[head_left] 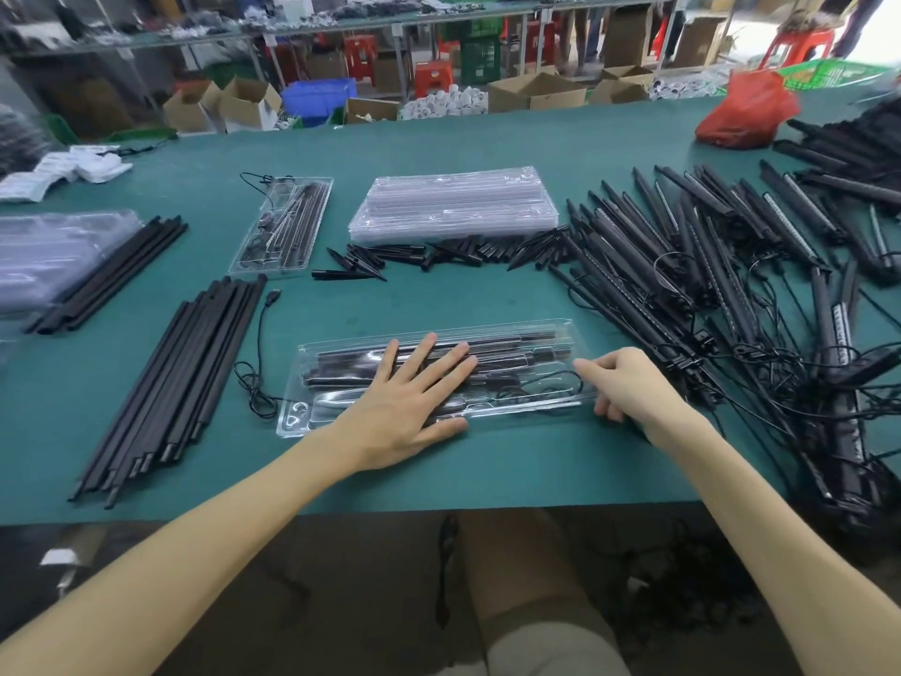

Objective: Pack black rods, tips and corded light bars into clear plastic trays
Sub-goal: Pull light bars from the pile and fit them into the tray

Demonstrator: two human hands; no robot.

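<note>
Directly under my hands lies the clear tray (526, 411), lengthwise along the near edge of the green tabletop (487, 470). Black rods (512, 343) fill its far channels, and a thin cord (553, 383) loops in the nearer one. My left hand (404, 407) presses flat on top, fingers straight and spread. My right hand (634, 387) is apart from it at the tray's right end, fingers curled round that rim.

A USB cord (263, 334) trails out of the tray's left end. Just left of my left hand sits a bundle of loose rods (180, 378). Beyond my hands are scattered pointed tips (439, 253), then a stack of empty trays (453, 202) with a packed tray (283, 226) to its left. Right of my right hand sprawls a tangled heap of corded light bars (682, 265).
</note>
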